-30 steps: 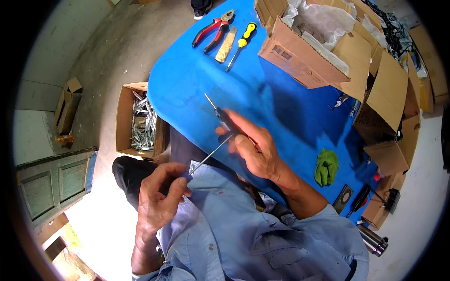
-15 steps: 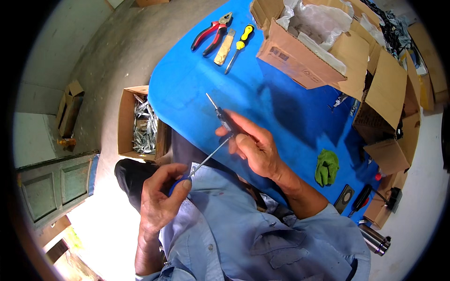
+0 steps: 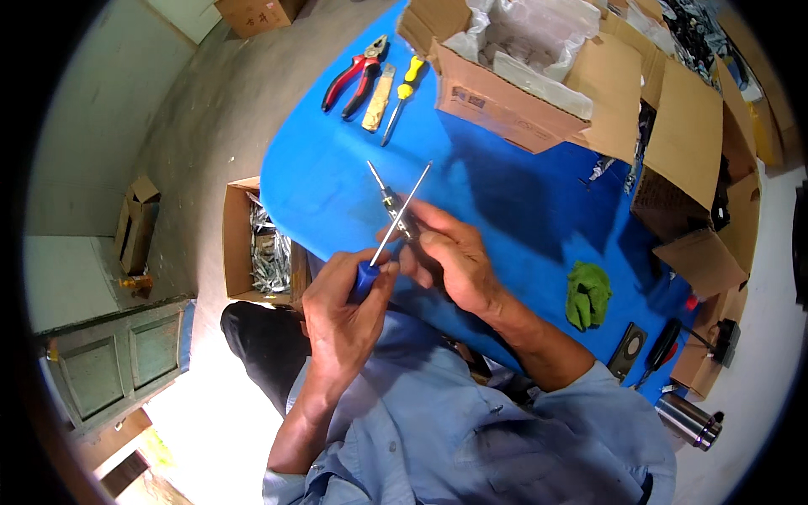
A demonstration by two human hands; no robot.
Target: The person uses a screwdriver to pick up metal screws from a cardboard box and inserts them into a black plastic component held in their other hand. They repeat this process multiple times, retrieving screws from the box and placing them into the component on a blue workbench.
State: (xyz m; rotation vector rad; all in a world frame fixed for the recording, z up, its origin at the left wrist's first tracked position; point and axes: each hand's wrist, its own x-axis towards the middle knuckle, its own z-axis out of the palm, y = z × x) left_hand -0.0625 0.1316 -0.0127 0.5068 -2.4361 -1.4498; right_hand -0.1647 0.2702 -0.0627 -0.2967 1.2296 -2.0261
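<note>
Well left of the blue table [image 3: 307, 172], on the floor, a slim open carton [image 3: 136, 229], too shadowed inside to read. Just beside the table's left edge, set lower, a larger open carton [image 3: 239, 244], heaped with thin silvery pieces [image 3: 271, 257].

Over the table's near left edge, holds a screwdriver [image 3: 384, 247] in the left hand [image 3: 345, 307]: thumb and fingers clamped round the blue handle [image 3: 364, 284], with the shaft slanting up and to the right, tip pointing toward the table's far side. Beyond, lying on the table's far left end, red-and-black pliers [image 3: 358, 77] and a yellow-handled driver [image 3: 406, 94].

Just up and to the right of the left fingertips, above the table, a dark narrow part [image 3: 409, 227] with a thin rod at its upper end; long axis from lower right to upper left, so crossing the shaft in an X. Cannot tell touching from mere overlap. Nearest to the part, gripping its lower end between closed thumb and fingers, the right hand [image 3: 459, 265].

On the table's far side, a wide open carton [image 3: 522, 119], lined with crumpled clear plastic [image 3: 547, 38]; cannot make out anything beneath. Toward the table's right end, a bunched green cloth [image 3: 587, 295]. At the table's right edge, another carton [image 3: 686, 156] with flaps spread, dark inside.
</note>
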